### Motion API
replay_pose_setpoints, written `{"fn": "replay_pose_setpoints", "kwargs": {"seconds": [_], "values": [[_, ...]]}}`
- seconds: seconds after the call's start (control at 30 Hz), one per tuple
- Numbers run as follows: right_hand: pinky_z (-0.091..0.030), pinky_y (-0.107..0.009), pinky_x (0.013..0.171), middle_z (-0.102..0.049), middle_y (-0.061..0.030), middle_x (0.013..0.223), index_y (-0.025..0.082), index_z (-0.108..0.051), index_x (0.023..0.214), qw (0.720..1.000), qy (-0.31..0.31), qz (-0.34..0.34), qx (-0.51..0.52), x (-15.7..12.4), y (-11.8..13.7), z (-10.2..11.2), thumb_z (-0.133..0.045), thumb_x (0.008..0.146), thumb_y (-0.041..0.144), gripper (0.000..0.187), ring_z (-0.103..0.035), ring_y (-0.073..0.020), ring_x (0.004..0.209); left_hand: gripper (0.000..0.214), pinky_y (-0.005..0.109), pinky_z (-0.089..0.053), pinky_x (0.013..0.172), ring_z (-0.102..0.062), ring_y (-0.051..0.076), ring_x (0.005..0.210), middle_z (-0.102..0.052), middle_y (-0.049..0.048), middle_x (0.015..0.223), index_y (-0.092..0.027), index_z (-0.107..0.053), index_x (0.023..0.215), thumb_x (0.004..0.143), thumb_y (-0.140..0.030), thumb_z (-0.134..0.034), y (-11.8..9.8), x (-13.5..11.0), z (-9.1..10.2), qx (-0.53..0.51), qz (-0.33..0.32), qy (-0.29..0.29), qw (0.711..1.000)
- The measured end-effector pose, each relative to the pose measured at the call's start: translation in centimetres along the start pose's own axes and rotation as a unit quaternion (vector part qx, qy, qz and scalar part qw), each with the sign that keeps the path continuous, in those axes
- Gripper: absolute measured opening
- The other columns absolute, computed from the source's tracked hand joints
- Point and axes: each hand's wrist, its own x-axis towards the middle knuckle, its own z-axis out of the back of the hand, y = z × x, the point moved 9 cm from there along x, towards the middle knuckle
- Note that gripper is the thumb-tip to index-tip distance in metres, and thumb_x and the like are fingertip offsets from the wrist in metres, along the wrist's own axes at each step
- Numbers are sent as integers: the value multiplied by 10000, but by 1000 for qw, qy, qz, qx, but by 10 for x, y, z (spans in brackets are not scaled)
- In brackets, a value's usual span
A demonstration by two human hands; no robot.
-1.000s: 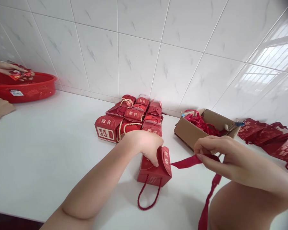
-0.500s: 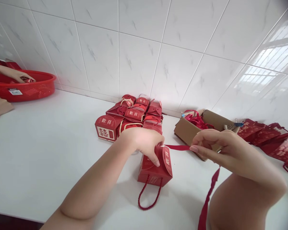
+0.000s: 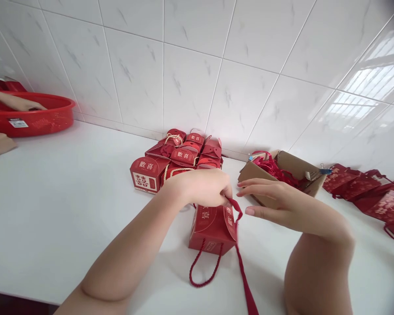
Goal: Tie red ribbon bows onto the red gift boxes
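A red gift box (image 3: 213, 227) with a twisted rope handle (image 3: 202, 284) sits on the white table in front of me. Over its far end, my left hand (image 3: 210, 188) is closed, pinching a dark red ribbon (image 3: 244, 275) between thumb and fingers. From that pinch the ribbon loops and hangs down past the box's right side toward the table's near edge. My right hand (image 3: 276, 201) hovers just right of the ribbon, fingers apart and holding nothing. Part of the box top is hidden behind my left hand.
Several red gift boxes (image 3: 147, 170) stand grouped by the tiled wall. A cardboard box (image 3: 258, 194) holds red ribbons (image 3: 272, 168), with red bags (image 3: 371, 192) to its right. At far left, another person's hand (image 3: 22, 103) reaches into a red basin (image 3: 49, 124).
My right hand has let go of the ribbon and opened. My left hand has lifted from the box top and now pinches the ribbon, which hangs down beside the box.
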Motion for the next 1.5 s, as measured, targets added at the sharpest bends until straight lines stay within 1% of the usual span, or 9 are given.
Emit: {"fn": "replay_pose_setpoints", "kwargs": {"seconds": [0.33, 0.47, 0.57, 0.73, 0.83, 1.0, 1.13, 1.27, 1.5], "values": [[-454, -268, 705, -661, -28, 898, 191, -625, 955, 994, 62, 57, 70, 11, 7, -13, -406, 942, 378, 288, -579, -133, 757, 233, 293, -177, 427, -215, 98, 416, -287, -18, 502, -201, -487, 542, 744, -315, -507, -4, -3, 0, 4, 5, -4, 1000], [-456, -281, 768, -648, -60, 1020, 188, -575, 1088, 992, 53, 62, 99, 12, 5, -13, -437, 930, 396, 295, -594, -157, 884, 211, 287, -183, 427, -236, 97, 420, -313, -19, 511, -204, -519, 560, 745, -303, -513, -4, -2, 2, -3, -2, -10, 1000], [-446, -282, 804, -638, -64, 1029, 177, -539, 1130, 981, 88, 94, 145, 14, 12, -19, -388, 955, 376, 305, -580, -149, 914, 238, 286, -180, 426, -240, 93, 426, -323, -14, 511, -188, -449, 524, 732, -283, -516, -4, -3, 2, 0, -8, -19, 1000], [-404, -266, 660, -584, -26, 813, 162, -547, 937, 974, 128, 113, 148, 20, 13, -30, -362, 960, 380, 287, -497, -118, 709, 244, 292, -142, 419, -194, 84, 428, -283, -16, 522, -179, -348, 510, 680, -222, -518, -6, -4, 0, 7, -12, -18, 1000], [-357, -254, 599, -489, 9, 705, 170, -517, 816, 976, 126, 117, 130, 23, 10, -31, -402, 940, 399, 285, -401, -99, 623, 204, 286, -157, 407, -238, 88, 431, -361, -6, 548, -185, -436, 522, 701, -250, -507, -9, -4, 3, 17, -15, -33, 999], [-277, -242, 519, -338, 36, 612, 181, -399, 672, 987, 129, 52, 78, 22, -8, -33, -410, 924, 438, 360, -283, -88, 553, 166, 263, -279, 435, -450, 119, 498, -573, 19, 680, -213, -626, 750, 731, -333, -513, 3, -3, 1, 39, 43, -6, 998], [-253, -243, 494, -272, 41, 595, 183, -308, 629, 985, 159, 14, 69, 19, -16, -38, -380, 933, 453, 413, -244, -83, 532, 308, 265, -370, 474, -580, 177, 634, -660, 35, 886, -251, -620, 966, 706, -395, -536, 20, -2, -9, 71, 112, 56, 990], [-270, -247, 492, -259, 38, 605, 187, -276, 630, 983, 162, -4, 88, 19, -19, -39, -302, 946, 506, 450, -248, -85, 532, 343, 279, -386, 459, -603, 201, 645, -666, 44, 912, -246, -599, 977, 700, -434, -524, 25, 1, -13, 97, 123, 71, 985], [-236, -249, 466, -237, 45, 588, 186, -262, 616, 973, 205, -36, 95, 18, -20, -47, -367, 930, 451, 424, -213, -78, 511, 339, 276, -384, 416, -596, 195, 589, -663, 39, 895, -240, -590, 946, 653, -408, -561, 21, 5, -18, 102, 119, 86, 984]]}}
